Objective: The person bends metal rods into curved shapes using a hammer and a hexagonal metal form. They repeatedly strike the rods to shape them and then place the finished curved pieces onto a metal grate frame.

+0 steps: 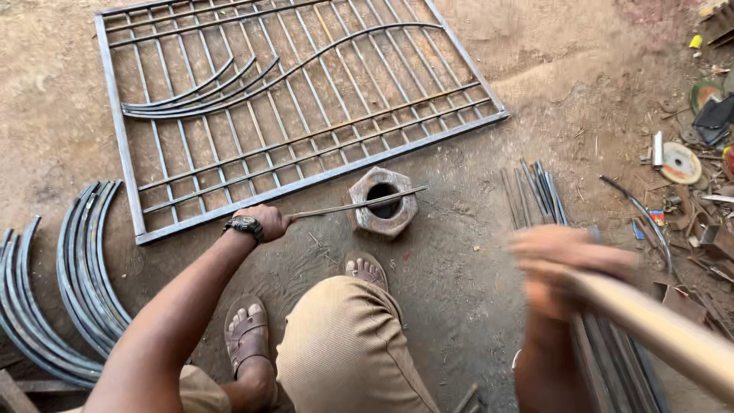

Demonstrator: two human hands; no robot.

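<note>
Place: open-air metalworking yard | Ground: bare packed dirt floor | Work: welded steel window grille lying flat | Stock: curved steel strips stacked at left, straight rods at right | Tools: large hexagonal steel nut as anvil, worn cutting discs among scrap at right

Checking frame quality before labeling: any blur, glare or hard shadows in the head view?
Head view: right hand and the wooden handle it grips are smeared by motion blur; left hand, the thin rod it holds and the big hex nut are sharp. Light is soft and even, shadows faint, no glare on the metal grille. Slight wide-angle bending at the edges.
</note>
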